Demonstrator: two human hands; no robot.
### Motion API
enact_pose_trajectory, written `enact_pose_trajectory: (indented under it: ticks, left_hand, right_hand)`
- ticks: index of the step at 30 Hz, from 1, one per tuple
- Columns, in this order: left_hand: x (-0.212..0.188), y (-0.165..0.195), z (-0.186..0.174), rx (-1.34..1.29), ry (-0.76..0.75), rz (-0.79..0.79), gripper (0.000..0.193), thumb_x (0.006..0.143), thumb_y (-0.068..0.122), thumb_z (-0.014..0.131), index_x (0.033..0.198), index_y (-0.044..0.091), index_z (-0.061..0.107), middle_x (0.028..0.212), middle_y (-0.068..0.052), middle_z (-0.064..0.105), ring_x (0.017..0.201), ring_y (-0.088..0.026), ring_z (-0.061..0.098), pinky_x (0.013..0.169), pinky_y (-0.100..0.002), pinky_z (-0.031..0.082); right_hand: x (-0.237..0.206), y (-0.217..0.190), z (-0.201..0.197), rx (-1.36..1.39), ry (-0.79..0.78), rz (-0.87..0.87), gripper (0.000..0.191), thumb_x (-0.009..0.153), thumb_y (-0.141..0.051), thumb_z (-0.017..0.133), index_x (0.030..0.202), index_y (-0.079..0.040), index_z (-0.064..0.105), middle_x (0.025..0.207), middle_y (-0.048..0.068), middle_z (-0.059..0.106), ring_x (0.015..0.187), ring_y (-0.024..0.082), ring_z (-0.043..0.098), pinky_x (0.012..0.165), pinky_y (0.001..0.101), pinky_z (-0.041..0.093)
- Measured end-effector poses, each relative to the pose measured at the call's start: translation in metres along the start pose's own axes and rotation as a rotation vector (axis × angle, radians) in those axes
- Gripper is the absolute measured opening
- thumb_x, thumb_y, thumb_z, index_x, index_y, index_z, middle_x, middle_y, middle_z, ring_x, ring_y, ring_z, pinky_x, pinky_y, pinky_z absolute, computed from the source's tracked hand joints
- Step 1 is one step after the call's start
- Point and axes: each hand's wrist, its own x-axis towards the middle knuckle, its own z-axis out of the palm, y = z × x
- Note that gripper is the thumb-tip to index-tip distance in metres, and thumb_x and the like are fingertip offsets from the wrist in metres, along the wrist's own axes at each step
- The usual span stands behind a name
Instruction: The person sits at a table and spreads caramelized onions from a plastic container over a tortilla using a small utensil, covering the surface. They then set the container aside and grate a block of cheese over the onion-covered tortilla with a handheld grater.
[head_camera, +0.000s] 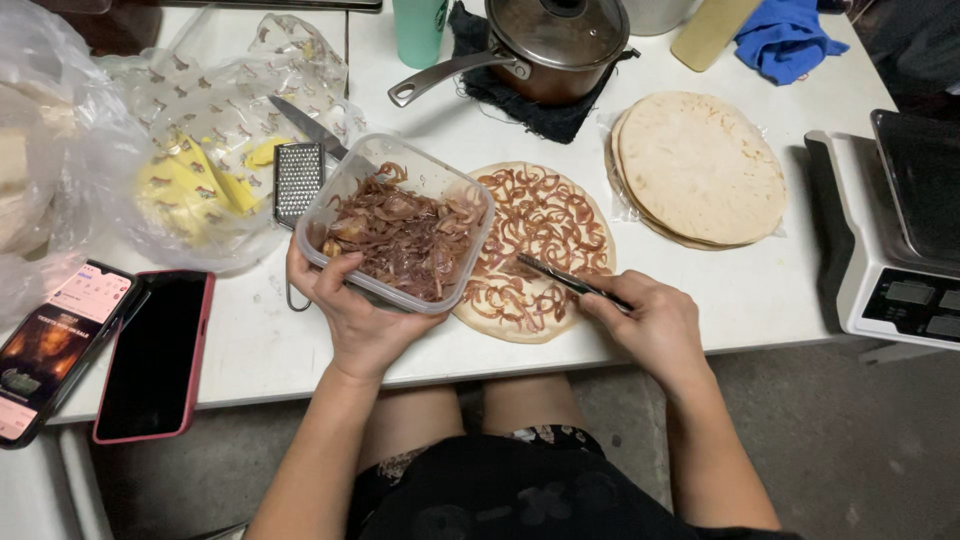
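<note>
My left hand (352, 305) holds a clear plastic container (340, 190) of brown cooked onions, tilted above the left edge of a round flatbread (545, 225) covered with onion strips. My right hand (650, 320) grips a dark-handled metal utensil (560, 275) whose tip rests on the flatbread near the container's rim. The flatbread lies flat on the white table (760, 290) in front of me.
A stack of plain flatbreads (700, 165) lies to the right. A lidded pot (555, 45) sits on a dark cloth behind. A small grater (297, 180), a knife (305, 125) and bagged yellow cheese (190, 185) are at left. Two phones (150, 355) lie at the near left, a scale (890, 250) at right.
</note>
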Motion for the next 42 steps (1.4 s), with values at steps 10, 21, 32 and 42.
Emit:
enact_pose_trajectory:
  ticks: [10, 21, 32, 42]
  left_hand:
    - [0.002, 0.001, -0.001, -0.003, 0.012, 0.010, 0.115, 0.057, 0.037, 0.108, 0.133, 0.022, 0.023, 0.154, -0.020, 0.015, 0.152, -0.041, 0.022, 0.130, -0.056, 0.035]
    - [0.003, 0.003, -0.003, 0.038, 0.014, 0.014, 0.115, 0.057, 0.036, 0.108, 0.134, 0.022, 0.023, 0.155, -0.022, 0.015, 0.151, -0.042, 0.018, 0.131, -0.057, 0.031]
    - [0.000, 0.003, -0.001, 0.059, 0.017, -0.002, 0.117, 0.054, 0.039, 0.107, 0.133, 0.022, 0.023, 0.150, -0.022, 0.017, 0.150, -0.043, 0.019, 0.130, -0.057, 0.030]
    - [-0.003, 0.002, 0.001, 0.054, 0.017, -0.005, 0.118, 0.055, 0.039, 0.108, 0.135, 0.023, 0.023, 0.152, -0.023, 0.015, 0.151, -0.042, 0.017, 0.131, -0.058, 0.028]
  right_hand:
    - [-0.010, 0.008, -0.003, 0.016, 0.006, 0.058, 0.031, 0.081, -0.035, 0.080, 0.105, -0.016, 0.081, 0.077, 0.005, 0.072, 0.062, 0.022, 0.066, 0.061, 0.0348, 0.052]
    - [-0.015, 0.013, -0.011, -0.032, 0.015, 0.105, 0.029, 0.081, -0.034, 0.079, 0.107, -0.021, 0.081, 0.079, 0.004, 0.073, 0.065, 0.022, 0.068, 0.064, 0.0352, 0.053]
    - [-0.013, 0.012, -0.014, -0.074, 0.013, 0.059, 0.028, 0.082, -0.036, 0.078, 0.106, -0.021, 0.082, 0.081, 0.003, 0.074, 0.066, 0.023, 0.068, 0.064, 0.0348, 0.053]
    - [-0.016, 0.011, -0.013, -0.042, -0.011, 0.059, 0.029, 0.081, -0.036, 0.079, 0.106, -0.020, 0.081, 0.078, 0.005, 0.072, 0.063, 0.023, 0.067, 0.062, 0.0358, 0.052]
